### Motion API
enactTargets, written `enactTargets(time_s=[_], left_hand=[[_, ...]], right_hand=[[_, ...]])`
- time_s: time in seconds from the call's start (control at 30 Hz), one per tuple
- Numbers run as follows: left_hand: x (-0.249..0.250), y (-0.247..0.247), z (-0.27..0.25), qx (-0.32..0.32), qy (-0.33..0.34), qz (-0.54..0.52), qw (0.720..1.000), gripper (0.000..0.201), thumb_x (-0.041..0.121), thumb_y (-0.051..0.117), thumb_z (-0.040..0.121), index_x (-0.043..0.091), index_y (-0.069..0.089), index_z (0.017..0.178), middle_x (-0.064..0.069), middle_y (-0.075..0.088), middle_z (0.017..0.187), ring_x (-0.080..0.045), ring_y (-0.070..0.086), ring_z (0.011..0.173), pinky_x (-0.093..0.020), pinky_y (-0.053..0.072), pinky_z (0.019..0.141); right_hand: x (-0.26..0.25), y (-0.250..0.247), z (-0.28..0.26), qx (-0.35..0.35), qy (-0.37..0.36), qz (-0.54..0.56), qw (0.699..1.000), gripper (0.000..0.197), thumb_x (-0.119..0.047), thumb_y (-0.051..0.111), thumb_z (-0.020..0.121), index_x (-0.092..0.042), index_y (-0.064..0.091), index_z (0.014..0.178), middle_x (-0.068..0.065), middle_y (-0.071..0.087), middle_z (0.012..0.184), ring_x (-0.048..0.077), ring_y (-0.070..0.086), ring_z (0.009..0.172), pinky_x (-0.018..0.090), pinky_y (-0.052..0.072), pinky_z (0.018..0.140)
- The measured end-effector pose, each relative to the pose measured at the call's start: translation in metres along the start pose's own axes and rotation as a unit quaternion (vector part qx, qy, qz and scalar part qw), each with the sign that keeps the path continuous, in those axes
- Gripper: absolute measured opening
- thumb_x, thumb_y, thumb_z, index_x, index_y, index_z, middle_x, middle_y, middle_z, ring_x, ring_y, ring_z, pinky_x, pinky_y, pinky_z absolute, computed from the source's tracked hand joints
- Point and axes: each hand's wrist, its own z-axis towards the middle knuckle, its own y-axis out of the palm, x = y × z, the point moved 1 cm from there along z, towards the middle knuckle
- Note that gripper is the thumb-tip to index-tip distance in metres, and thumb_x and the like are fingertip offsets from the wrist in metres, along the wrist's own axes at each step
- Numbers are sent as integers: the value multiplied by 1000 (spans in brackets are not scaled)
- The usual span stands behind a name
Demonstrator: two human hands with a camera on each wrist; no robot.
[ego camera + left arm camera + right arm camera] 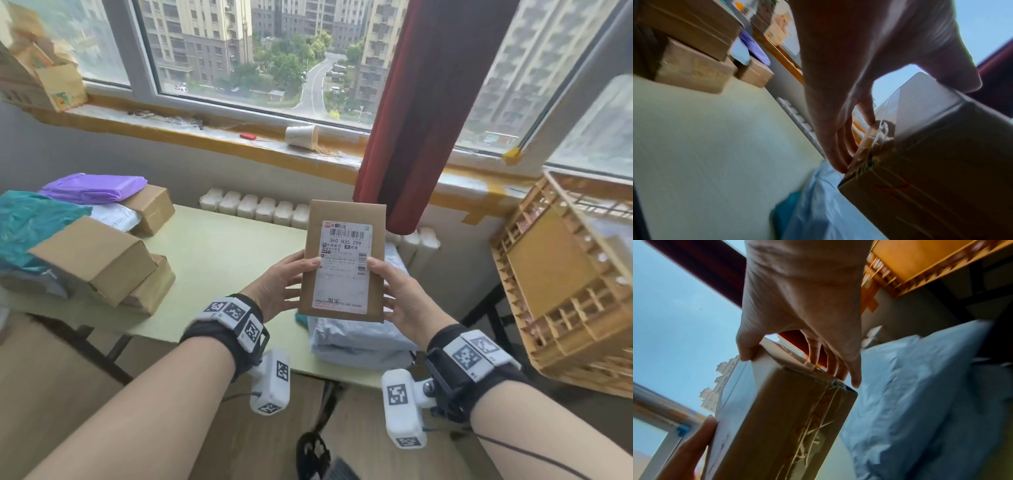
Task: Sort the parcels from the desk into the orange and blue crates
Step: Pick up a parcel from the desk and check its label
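Two hands hold one flat brown cardboard parcel (342,260) upright above the pale green desk (219,253), its white shipping label facing the viewer. The left hand (277,291) and right hand (399,296) each grasp a side edge. This looks like label-checking; next, carry it to the orange slatted crate (561,274) or an unseen blue one.

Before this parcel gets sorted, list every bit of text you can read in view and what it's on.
"360 H35 Z99": white shipping label on the flat brown cardboard parcel held in both hands.
Barcodes, small Chinese print and the logo at the label's foot: too small to read.
Red marks under the tape on the parcel's end: blurred.
Square coded markers on the wrist bands: patterns, not text.
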Motion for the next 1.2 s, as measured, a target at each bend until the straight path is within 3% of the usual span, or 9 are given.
enactTargets(time_s=[0.17, 0.37, 0.5, 0.63, 0.7, 0.8, 0.93, 1.07, 1.2], left_hand=[[-3, 63, 1, -64, 3, 30, 998, 48, 47, 66, 73, 34, 63, 119, -1, 69, 110, -20, 65, 103, -34, 55, 80], [0, 143, 11, -127, 9, 70, 989, 47, 48, 66, 74, 38, 62, 119, 1, 67, 117, -22, 61, 112, -42, 51, 95], [-5, 200, 18, -168, 4, 89, 982, 41, 49, 65, 75, 39, 63, 115, 2, 69, 113, -21, 64, 107, -42, 51, 95], [-13, 265, 21, -217, -2, 82, 973, 31, 32, 56, 95, 24, 58, 125, 6, 74, 98, -12, 72, 88, -30, 57, 71], [-18, 297, 26, -242, -10, 73, 967, 41, 30, 60, 91, 21, 55, 131, 1, 72, 112, -16, 70, 99, -36, 58, 79], [-27, 347, 34, -251, -23, 90, 964, 48, 38, 67, 85, 30, 54, 131, 3, 70, 117, -19, 66, 108, -48, 49, 98], [-37, 414, 45, -243, -22, 104, 964, 49, 42, 66, 85, 35, 52, 132, 6, 70, 116, -18, 65, 109, -43, 49, 95], [-37, 482, 57, -250, 0, 102, 963, 63, 54, 76, 72, 40, 54, 129, 6, 69, 116, -22, 62, 114, -51, 43, 103], [-16, 545, 63, -246, 52, 121, 960, 66, 60, 74, 69, 34, 55, 127, 6, 71, 112, -24, 62, 113, -52, 44, 100]], right_hand=[[9, -55, -42, 81, -4, 15, 997, 71, -63, 74, 67, -23, 61, 125, 5, 70, 117, 28, 62, 112, 50, 49, 96], [9, -120, -91, 165, -20, 50, 985, 47, -48, 67, 86, -21, 62, 123, 6, 72, 110, 27, 65, 105, 45, 52, 83], [17, -167, -119, 207, -22, 72, 975, 46, -50, 67, 86, -24, 62, 123, 5, 71, 112, 27, 63, 107, 53, 47, 97], [27, -220, -146, 235, -23, 95, 967, 46, -49, 67, 86, -24, 61, 125, 4, 70, 114, 26, 62, 107, 45, 50, 82], [31, -249, -158, 249, -28, 106, 962, 47, -49, 67, 86, -24, 61, 125, 5, 71, 113, 26, 63, 106, 44, 51, 79], [38, -295, -174, 266, -34, 116, 956, 46, -48, 67, 86, -24, 61, 124, 6, 72, 111, 27, 65, 105, 47, 53, 84], [44, -358, -195, 278, -48, 125, 951, 42, -49, 67, 85, -25, 64, 121, 4, 74, 109, 26, 66, 105, 51, 52, 93], [33, -422, -213, 287, -83, 110, 948, 43, -52, 66, 84, -27, 65, 119, 1, 74, 107, 23, 66, 105, 45, 53, 86], [7, -479, -224, 285, -116, 91, 947, 61, -60, 69, 70, -26, 65, 121, 1, 74, 109, 25, 65, 108, 53, 49, 97]])
